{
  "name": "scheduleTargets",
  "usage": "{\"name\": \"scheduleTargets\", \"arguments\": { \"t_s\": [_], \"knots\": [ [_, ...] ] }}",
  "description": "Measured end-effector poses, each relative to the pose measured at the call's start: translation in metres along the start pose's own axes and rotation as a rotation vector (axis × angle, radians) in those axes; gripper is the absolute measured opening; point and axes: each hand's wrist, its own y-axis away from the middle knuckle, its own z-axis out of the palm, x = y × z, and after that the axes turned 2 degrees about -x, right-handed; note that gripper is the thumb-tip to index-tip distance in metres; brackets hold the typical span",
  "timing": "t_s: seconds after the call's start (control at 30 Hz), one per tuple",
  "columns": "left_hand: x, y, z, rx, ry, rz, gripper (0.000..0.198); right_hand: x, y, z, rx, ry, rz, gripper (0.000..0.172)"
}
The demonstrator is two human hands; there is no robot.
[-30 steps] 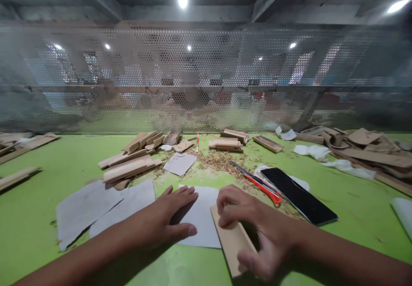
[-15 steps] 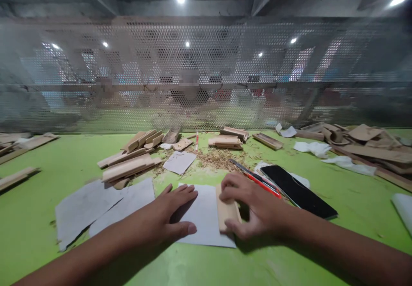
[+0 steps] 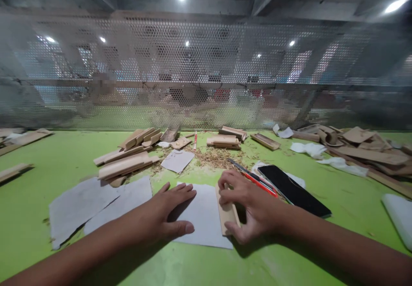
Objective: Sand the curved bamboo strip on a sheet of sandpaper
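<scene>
A pale sheet of paper, perhaps sandpaper seen from its back [image 3: 206, 215], lies on the green table. My left hand [image 3: 169, 213] rests on its left part, palm down, fingers stretched out and thumb apart. At the sheet's right edge my right hand [image 3: 243, 206] grips a small flat wooden piece [image 3: 227, 211] with a raised rim, fingers on its top and thumb at its near end. The piece lies against the sheet; its right side is partly hidden by my hand.
Right of my right hand lie red-handled tools [image 3: 257, 183] and a black phone [image 3: 292, 189]. Torn paper [image 3: 83, 204] lies at left. Behind are stacked wooden pieces [image 3: 125, 166], shavings [image 3: 215, 158] and a perforated metal screen [image 3: 193, 71]. More wood scraps [image 3: 367, 149] lie far right.
The view shifts slightly, so the table things appear a little further left. The wooden piece is turned slightly under my right hand. My left hand stays flat on the sheet.
</scene>
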Motion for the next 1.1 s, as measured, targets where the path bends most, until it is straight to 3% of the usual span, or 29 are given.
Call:
{"name": "scheduleTargets", "arguments": {
  "t_s": [0.2, 0.37, 0.53, 0.7, 0.87, 1.0, 1.1],
  "knots": [
    [0.001, 0.001, -0.002, 0.001, 0.037, 0.022, 0.076, -0.008, 0.0, 0.009, -0.022, -0.12, -0.059, 0.037],
    [-0.001, -0.001, -0.001, 0.005, 0.01, 0.012, 0.077, -0.003, -0.003, 0.009, 0.044, -0.005, 0.031, 0.029],
    [-0.001, -0.001, -0.001, -0.02, 0.003, 0.006, 0.078, -0.005, -0.004, 0.013, 0.016, -0.134, -0.043, 0.041],
    [0.005, 0.001, -0.005, 0.004, 0.014, -0.02, 0.076, 0.001, -0.008, 0.009, 0.086, -0.009, 0.059, 0.029],
    [0.008, 0.001, -0.006, -0.017, 0.017, 0.013, 0.077, -0.005, -0.005, 0.012, 0.011, -0.121, -0.031, 0.039],
    [0.008, 0.001, -0.005, -0.007, 0.01, -0.027, 0.077, -0.001, -0.004, 0.011, 0.105, -0.002, 0.039, 0.03],
    [0.009, 0.0, -0.006, -0.019, 0.01, -0.016, 0.077, -0.006, -0.002, 0.012, 0.069, -0.084, -0.015, 0.038]
  ]
}}
